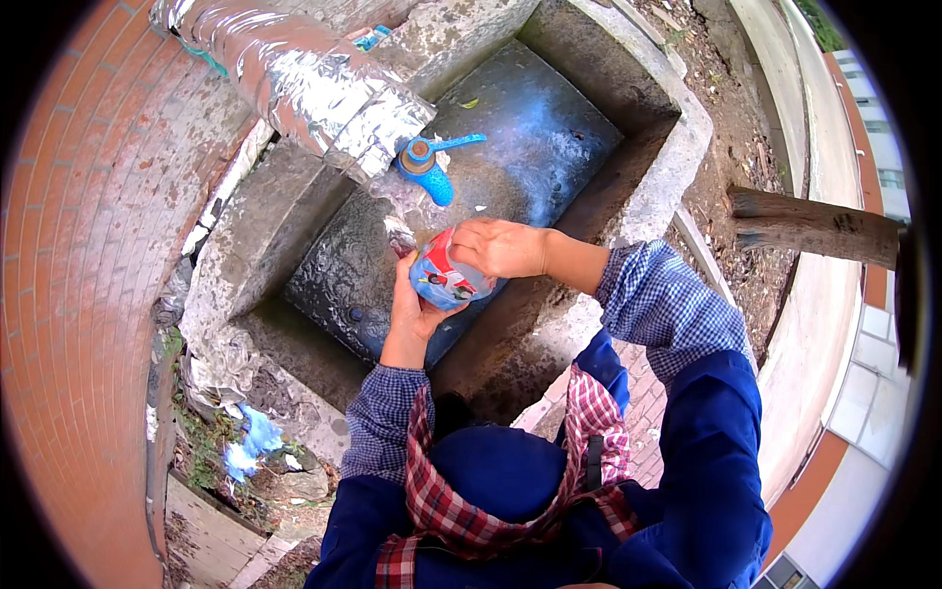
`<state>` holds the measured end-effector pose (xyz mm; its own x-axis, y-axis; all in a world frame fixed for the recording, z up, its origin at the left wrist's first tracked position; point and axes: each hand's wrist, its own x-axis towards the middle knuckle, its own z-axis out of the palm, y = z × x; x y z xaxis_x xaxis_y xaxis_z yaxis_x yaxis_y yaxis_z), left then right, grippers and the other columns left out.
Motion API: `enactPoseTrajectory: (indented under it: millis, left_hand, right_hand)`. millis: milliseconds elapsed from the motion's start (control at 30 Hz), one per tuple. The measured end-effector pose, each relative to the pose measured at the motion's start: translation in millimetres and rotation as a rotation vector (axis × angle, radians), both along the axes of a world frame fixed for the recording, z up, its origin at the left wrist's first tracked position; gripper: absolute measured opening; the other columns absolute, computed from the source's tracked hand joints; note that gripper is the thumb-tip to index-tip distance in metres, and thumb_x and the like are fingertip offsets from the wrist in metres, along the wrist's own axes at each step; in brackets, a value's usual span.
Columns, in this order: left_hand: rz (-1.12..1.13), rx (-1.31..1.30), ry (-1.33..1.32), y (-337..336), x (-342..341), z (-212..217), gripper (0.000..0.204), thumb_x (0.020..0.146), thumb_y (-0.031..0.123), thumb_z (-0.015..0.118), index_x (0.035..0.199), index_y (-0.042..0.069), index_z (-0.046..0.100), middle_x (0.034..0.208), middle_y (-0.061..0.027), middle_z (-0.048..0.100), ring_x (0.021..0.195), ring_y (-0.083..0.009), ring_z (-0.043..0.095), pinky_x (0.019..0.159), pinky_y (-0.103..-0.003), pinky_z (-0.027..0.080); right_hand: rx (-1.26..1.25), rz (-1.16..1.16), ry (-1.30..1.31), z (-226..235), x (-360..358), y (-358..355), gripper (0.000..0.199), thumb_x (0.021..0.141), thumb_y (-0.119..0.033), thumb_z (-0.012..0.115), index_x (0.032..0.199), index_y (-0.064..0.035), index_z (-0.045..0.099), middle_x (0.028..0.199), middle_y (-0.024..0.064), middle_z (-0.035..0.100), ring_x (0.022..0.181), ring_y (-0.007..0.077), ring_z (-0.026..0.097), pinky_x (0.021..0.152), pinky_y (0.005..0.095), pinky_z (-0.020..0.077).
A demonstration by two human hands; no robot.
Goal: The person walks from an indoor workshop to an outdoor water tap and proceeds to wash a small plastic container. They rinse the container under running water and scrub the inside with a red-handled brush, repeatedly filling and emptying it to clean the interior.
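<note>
Looking down, we see a rounded packet (449,280), printed in red, pale blue and white, held up over the open middle of a concrete basin (655,187). The packet is tilted; its red-marked face turns up toward us. Its outline is so nearly round that the long axis is hard to read, though it seems to slant from upper left to lower right. A crumpled, partly clear scrap (398,234) shows just beside its upper left edge, and we cannot tell whether the two are joined. Our left hand (415,319) grasps the packet from the lower left, thumb along its side and fingers beneath. Our right hand (500,247) lies over its upper right, fingers bent against it; whether they clasp or only press, we cannot tell. Near the hands, a blue tap (429,177) juts from a foil-wrapped pipe (324,93) over the basin. The basin floor is dark, wet-looking and streaked with bluish light, with a small yellow-green leaf (470,103) toward its far end; the walls are thick, rough and stained. Farther out, an orange brick wall (78,294) curves along our left, while on our right are a strip of earth (721,147), a wooden trunk (814,226) and a pale tiled facade (873,363). We are outdoors in daylight.
</note>
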<state>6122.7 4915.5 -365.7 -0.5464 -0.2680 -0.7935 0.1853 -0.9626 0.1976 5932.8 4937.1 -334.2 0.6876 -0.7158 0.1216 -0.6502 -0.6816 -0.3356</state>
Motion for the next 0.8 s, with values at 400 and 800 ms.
enactPoseTrajectory:
  millis: [400,800]
  left_hand:
    - [0.124,0.061,0.034,5.7,5.9,-4.3,0.048,0.080,0.052,0.039,0.109,0.017,0.053,0.107,-0.0076,0.057,0.092,-0.0261,0.056,0.067,-0.043,0.047]
    - [0.226,-0.030,0.038,8.3,-1.3,-4.8,0.051,0.082,0.053,0.033,0.111,0.015,0.051,0.107,-0.0073,0.057,0.094,-0.0258,0.056,0.073,-0.045,0.046]
  right_hand:
    - [0.105,-0.647,-0.445,5.6,-20.0,-8.7,0.011,0.079,-0.004,0.056,0.090,-0.0031,0.056,0.088,0.0125,0.056,0.080,0.0301,0.057,0.070,0.0347,0.0465]
    - [0.269,-0.727,0.217,-4.0,39.8,-9.3,0.027,0.072,-0.033,0.061,0.072,-0.0060,0.058,0.071,0.0131,0.062,0.065,0.0275,0.062,0.054,0.0382,0.0492]
